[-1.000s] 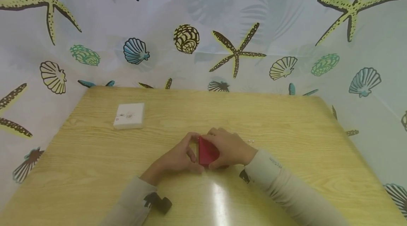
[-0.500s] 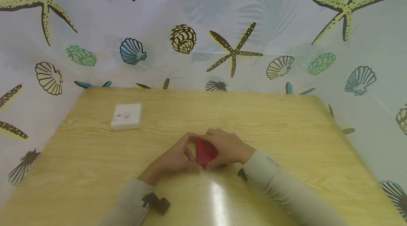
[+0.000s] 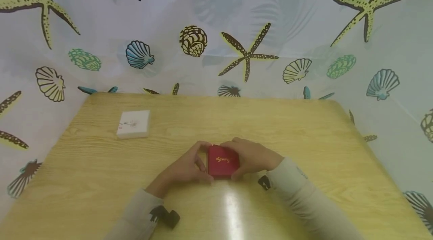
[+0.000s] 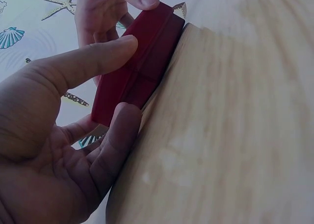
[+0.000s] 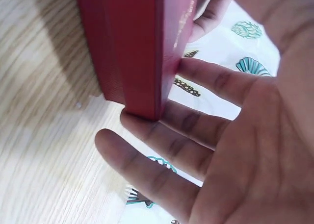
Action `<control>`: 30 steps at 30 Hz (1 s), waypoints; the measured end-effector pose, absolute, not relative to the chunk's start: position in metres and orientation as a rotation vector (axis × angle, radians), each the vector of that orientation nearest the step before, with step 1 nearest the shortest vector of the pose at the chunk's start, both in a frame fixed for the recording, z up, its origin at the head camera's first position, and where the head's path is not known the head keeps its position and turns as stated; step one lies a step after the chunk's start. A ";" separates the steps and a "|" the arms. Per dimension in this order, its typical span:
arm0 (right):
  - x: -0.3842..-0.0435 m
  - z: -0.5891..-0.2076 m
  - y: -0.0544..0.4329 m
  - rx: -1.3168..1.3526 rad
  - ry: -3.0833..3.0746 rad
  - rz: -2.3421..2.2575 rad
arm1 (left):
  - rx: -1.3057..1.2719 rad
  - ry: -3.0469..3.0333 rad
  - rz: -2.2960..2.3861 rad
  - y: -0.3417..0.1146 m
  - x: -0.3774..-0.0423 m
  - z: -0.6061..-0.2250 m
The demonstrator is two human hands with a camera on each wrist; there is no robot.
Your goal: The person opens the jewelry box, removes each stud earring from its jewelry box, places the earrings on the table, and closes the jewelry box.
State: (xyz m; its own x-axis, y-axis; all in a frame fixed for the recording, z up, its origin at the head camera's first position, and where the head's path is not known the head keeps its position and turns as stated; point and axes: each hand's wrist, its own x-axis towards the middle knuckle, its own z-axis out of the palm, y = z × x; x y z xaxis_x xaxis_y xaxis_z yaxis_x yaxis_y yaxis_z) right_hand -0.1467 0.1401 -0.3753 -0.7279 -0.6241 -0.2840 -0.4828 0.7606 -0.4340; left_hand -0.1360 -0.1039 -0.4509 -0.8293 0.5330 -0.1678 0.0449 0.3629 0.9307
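Observation:
A small red gift box (image 3: 223, 162), its lid down and bearing gold lettering, sits on the wooden table between both hands. My left hand (image 3: 189, 163) holds it from the left, thumb on the near side and fingers at the far side. In the left wrist view the thumb (image 4: 122, 48) lies on the box's red face and a finger is bent beside its lower edge. My right hand (image 3: 255, 157) spans the right side, thumb at the near corner, fingers at the far edge. The right wrist view shows its fingers (image 5: 171, 145) against the box's end; the thumb is out of that view.
A white square box (image 3: 133, 123) with a thin floral print stands at the table's back left. A tiny shiny thing (image 5: 78, 105) lies on the wood near the red box. Behind the table (image 3: 297, 127) hangs a cloth (image 3: 162, 14) printed with shells and starfish.
My right hand has moved right along the red box, uncovering more of its top. Gold lettering shows now where plain red showed before. The left hand stays on the box.

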 end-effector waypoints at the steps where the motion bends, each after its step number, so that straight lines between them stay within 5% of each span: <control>1: -0.147 -0.375 0.139 -0.839 2.541 -0.469 | 0.505 2.185 1.471 -0.104 -0.136 -0.451; 30: -0.146 -0.390 0.130 -0.907 2.525 -0.652 | 0.543 2.171 1.489 -0.104 -0.136 -0.450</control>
State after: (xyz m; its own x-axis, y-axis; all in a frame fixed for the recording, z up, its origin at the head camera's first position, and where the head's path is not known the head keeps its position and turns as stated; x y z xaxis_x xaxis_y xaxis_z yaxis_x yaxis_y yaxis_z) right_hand -0.1459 0.1300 -0.3904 -0.7204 -0.6669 -0.1903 -0.4914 0.6845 -0.5386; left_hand -0.1362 -0.1040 -0.4501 -0.8216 0.5522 -0.1414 0.0670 0.3399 0.9381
